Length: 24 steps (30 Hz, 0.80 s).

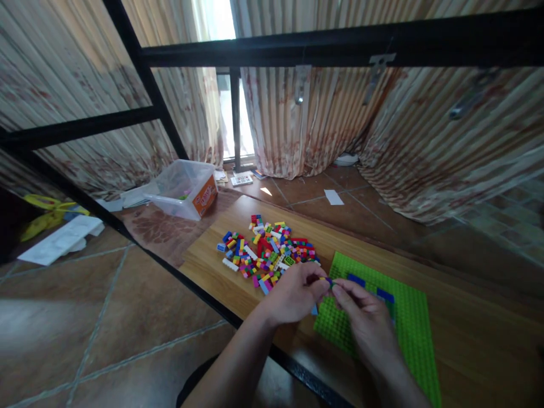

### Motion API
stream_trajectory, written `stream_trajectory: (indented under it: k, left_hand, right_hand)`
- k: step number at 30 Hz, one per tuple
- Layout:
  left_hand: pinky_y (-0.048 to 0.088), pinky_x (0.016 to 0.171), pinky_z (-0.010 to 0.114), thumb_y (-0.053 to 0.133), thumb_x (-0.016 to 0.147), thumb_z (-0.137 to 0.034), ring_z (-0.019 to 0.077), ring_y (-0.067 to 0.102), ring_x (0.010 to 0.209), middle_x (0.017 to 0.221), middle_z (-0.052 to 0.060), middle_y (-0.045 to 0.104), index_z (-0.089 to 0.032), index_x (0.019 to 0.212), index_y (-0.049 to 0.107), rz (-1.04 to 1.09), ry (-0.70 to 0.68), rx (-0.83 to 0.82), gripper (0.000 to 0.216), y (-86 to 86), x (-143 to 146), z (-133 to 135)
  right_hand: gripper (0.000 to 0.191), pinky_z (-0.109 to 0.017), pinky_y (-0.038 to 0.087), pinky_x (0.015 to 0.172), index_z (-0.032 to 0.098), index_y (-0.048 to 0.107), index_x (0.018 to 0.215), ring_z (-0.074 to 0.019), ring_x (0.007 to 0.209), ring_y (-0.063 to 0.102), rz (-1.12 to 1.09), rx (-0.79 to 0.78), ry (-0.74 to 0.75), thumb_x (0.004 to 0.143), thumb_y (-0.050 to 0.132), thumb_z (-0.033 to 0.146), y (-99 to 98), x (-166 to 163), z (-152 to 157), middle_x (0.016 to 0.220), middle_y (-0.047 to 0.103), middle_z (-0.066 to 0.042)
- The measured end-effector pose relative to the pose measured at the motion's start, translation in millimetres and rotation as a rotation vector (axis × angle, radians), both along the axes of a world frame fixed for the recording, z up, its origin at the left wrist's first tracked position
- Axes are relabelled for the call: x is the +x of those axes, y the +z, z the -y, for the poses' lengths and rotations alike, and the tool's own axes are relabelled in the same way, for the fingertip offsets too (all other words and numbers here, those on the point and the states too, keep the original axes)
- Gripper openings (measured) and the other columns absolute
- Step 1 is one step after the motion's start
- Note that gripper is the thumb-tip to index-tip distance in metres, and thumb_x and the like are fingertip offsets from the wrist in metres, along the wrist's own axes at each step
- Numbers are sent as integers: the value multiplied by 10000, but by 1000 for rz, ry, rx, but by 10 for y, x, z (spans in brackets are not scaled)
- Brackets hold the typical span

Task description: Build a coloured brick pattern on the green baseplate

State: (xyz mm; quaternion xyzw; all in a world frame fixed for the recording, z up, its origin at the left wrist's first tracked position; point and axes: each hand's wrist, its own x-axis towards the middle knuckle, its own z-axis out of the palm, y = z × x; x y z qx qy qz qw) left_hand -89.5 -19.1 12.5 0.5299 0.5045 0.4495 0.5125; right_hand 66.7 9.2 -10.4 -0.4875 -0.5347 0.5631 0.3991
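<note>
My left hand (297,294) and my right hand (366,317) meet over the near left corner of a green studded baseplate (408,323). Both hands pinch small toy bricks (328,281) between their fingertips; the pieces look yellow and dark blue. A light blue piece (314,309) shows just under my left hand. Two blue bricks (356,279) (385,295) stand on the baseplate beyond my right hand. A pile of loose coloured bricks (267,252) lies on the wooden table (212,266) left of the baseplate, close to my left hand.
A clear plastic tub (183,188) stands on the floor past the table's far left end. Papers (59,241) lie on the tiled floor at left. A black metal frame (340,42) crosses overhead, with curtains (323,124) behind.
</note>
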Motion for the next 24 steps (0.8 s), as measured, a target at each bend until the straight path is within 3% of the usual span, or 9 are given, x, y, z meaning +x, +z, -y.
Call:
stream_trajectory:
  k: [3,6,16,20,24]
  left_hand:
    - [432,576,187,495,873,-240,93,547,629,699,-5,568,-156,815,555,-24,-6,46,119,-18,-2,-4]
    - [436,583,198,478,872,-231,99,553,627,693,-3,577,-154,814,562,-45,13,37,128,-25,0,-7]
    - [412,626,244,449,831,-163,160,590,724,778,37,660,-166,812,624,-449,171,-52,176,114,-30,47]
    - [418,607,238,478,824,-179,154,583,675,733,29,658,-165,858,623,-424,192,-98,149,93,-52,54]
    - [432,580,216,499,842,-215,133,592,649,733,26,659,-162,841,583,-217,141,-88,100,23,-53,38]
  right_hand:
    - [366,-284,455,629,199,733,867,-159,664,564,-54,-69,6,664,749,503,-11,24,2,701,673,-20]
    - [364,-285,459,627,196,728,841,-159,654,565,-16,-34,6,663,737,513,-17,10,-12,681,663,-15]
    - [337,-428,512,815,231,735,958,-278,890,688,461,179,65,745,623,467,-150,-105,21,948,752,-84]
    - [373,-377,531,769,223,734,976,-257,885,683,334,131,94,743,629,494,-117,-122,21,955,748,-79]
    - [420,-295,495,611,197,734,958,-190,680,614,175,28,78,722,670,539,-83,-97,-11,740,698,-40]
